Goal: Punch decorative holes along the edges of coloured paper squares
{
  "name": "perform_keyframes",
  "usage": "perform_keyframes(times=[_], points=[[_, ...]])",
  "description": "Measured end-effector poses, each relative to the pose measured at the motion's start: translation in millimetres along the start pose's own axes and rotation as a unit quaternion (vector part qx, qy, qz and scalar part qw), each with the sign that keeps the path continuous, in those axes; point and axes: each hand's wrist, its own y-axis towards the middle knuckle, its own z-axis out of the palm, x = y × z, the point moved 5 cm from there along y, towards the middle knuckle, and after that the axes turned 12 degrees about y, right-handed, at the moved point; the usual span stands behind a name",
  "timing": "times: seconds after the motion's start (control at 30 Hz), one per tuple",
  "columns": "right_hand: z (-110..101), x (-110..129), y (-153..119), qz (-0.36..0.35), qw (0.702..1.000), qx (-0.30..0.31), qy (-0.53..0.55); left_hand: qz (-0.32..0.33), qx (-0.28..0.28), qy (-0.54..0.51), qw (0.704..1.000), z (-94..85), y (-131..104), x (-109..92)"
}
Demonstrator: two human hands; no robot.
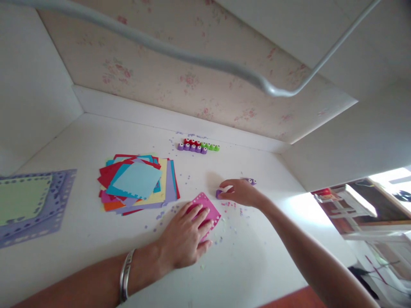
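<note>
My left hand [188, 235] lies flat with its fingers apart on a pink square of paper [201, 200], which has small holes punched along its edges. At the right edge of this paper, my right hand [239, 192] has its thumb and fingers closed on a small purple paper punch [218, 194], partly hidden by the fingertips. Just behind my right hand stand more purple punches [252, 182]. Tiny pink paper bits [229, 205] and purple ones are scattered around both hands.
A pile of coloured paper sheets [138, 177] lies to the left. Farther left are punched purple sheets [64, 205] with a pale green sheet [22, 199] on top. Rows of purple [192, 148], red [187, 141] and green punches [212, 147] stand near the back wall.
</note>
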Motion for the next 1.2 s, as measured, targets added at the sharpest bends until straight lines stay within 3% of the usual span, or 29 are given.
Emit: perform_keyframes(times=[0.13,0.3,0.6,0.8,1.0,1.2], points=[[15,8,-14,-0.104,0.993,-0.048,-0.021,-0.002,-0.002,0.000,1.000,0.7,0,-1],[11,-14,-23,-0.166,0.973,-0.135,-0.083,-0.003,-0.006,-0.003,1.000,2.5,0,-1],[-30,-60,-10,-0.121,0.931,-0.235,-0.253,-0.002,0.005,0.005,1.000,4.0,2,0],[-38,-74,-13,-0.078,0.923,-0.254,-0.280,0.011,-0.008,0.018,1.000,2.9,1,-3],[-37,-65,-9,-0.097,0.927,-0.288,-0.220,0.012,-0.078,0.046,0.996,8.4,-1,-5],[-22,-35,44,-0.096,0.961,-0.243,-0.090,0.025,-0.109,0.058,0.992,10.1,-2,-7]])
